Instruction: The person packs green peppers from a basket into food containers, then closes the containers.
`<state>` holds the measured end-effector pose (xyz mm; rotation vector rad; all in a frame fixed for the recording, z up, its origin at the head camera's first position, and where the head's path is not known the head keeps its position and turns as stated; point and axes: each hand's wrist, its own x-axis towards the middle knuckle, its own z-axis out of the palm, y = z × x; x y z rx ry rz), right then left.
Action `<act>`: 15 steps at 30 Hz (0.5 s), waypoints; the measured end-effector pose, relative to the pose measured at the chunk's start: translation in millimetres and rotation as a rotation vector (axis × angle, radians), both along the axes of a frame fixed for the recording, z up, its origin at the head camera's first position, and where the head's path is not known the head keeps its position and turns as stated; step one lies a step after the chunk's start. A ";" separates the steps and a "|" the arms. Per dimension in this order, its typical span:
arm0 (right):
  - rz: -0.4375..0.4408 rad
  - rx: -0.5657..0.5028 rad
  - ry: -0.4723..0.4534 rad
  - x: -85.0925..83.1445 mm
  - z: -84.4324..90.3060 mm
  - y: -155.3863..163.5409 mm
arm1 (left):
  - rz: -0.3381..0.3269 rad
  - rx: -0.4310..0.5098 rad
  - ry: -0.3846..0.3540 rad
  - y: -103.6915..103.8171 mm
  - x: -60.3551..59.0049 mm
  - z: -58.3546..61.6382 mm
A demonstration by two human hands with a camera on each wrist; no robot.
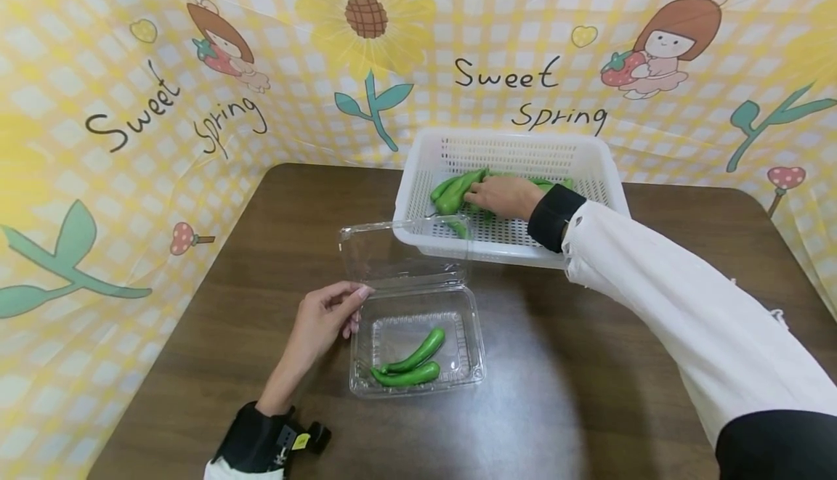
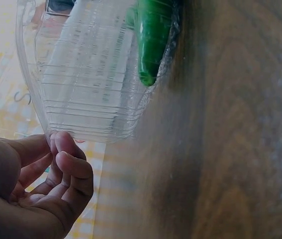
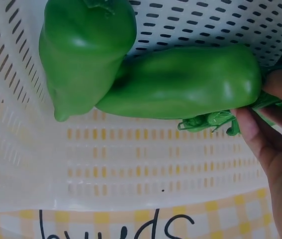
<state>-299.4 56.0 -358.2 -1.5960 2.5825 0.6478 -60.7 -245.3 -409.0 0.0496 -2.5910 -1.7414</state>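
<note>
A clear plastic clamshell box [image 1: 418, 342] is seen on the brown table [image 1: 588, 393], with its lid [image 1: 402, 247] standing open toward the white slotted basket [image 1: 510, 197] placed just behind it. Two green peppers [image 1: 408, 364] are laid inside the box tray, one beside the other and touching. The left hand [image 1: 323, 320] is held at the left rim of the box; its fingers [image 2: 71, 164] are loosely curled, and the fingertips are set against the edge of the clear plastic, as is shown in the left wrist view. It seems more a light touch than a real grip, though this cannot be told for sure because the edge is transparent and partly blurred. The right hand [image 1: 503, 195] is reached into the basket, where several more green peppers [image 1: 458, 188] are lying on the perforated bottom. In the right wrist view, two of these peppers are seen side by side and touching, and the stem [image 3: 215, 122] of the longer pepper [image 3: 180, 82] is pinched by the fingertips [image 3: 250, 124] of the right hand. The shorter pepper [image 3: 83, 50] is lying just beside it, not touched by the hand. A yellow checked backdrop [image 1: 131, 102] with printed flowers and words is standing around the table.
</note>
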 end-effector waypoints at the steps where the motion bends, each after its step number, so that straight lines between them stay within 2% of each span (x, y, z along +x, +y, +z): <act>1: -0.007 0.004 0.003 0.3 1.3 0.0 | 0.000 -0.001 -0.002 0.1 0.1 0.1; 6: -0.001 0.017 0.039 1.0 6.0 1.4 | 0.000 -0.005 -0.003 0.5 1.6 1.2; 15: -0.004 -0.029 0.101 1.5 8.8 5.0 | -0.008 -0.009 0.009 -0.2 1.1 1.0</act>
